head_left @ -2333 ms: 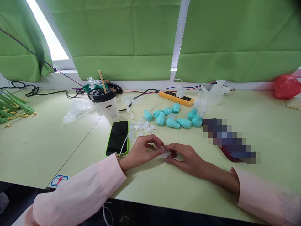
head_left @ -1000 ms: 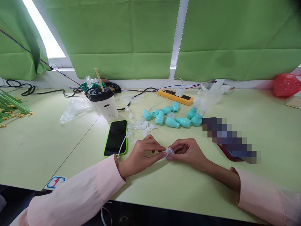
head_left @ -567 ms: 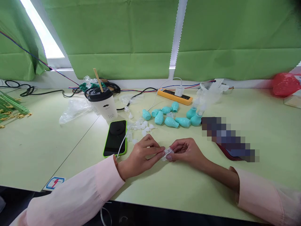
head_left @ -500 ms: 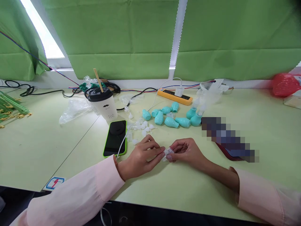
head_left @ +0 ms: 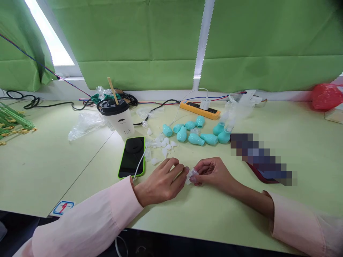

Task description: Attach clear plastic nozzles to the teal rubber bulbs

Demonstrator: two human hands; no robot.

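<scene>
Green strips (head_left: 20,119): yellow-tipped, bunched at the table's far left.
Clear plastic bag (head_left: 85,126): crumpled, left of the cup.
Paper coffee cup (head_left: 122,121): black lid, wooden stick poking out.
Phone (head_left: 131,157): lime-green case, screen up, near the left wrist.
Left hand (head_left: 162,182): fingers curled, tips right by the clear plastic piece; cannot tell whether they grip it.
White pieces (head_left: 164,152): scattered beyond that hand.
Clear plastic piece (head_left: 190,175): between both hands, over the table's near part.
Turquoise bulbs (head_left: 181,134): clustered in front of the orange power strip (head_left: 197,109).
Right hand (head_left: 215,173): thumb and forefinger clamped on the clear plastic piece.
Red bag (head_left: 325,97): far right.
</scene>
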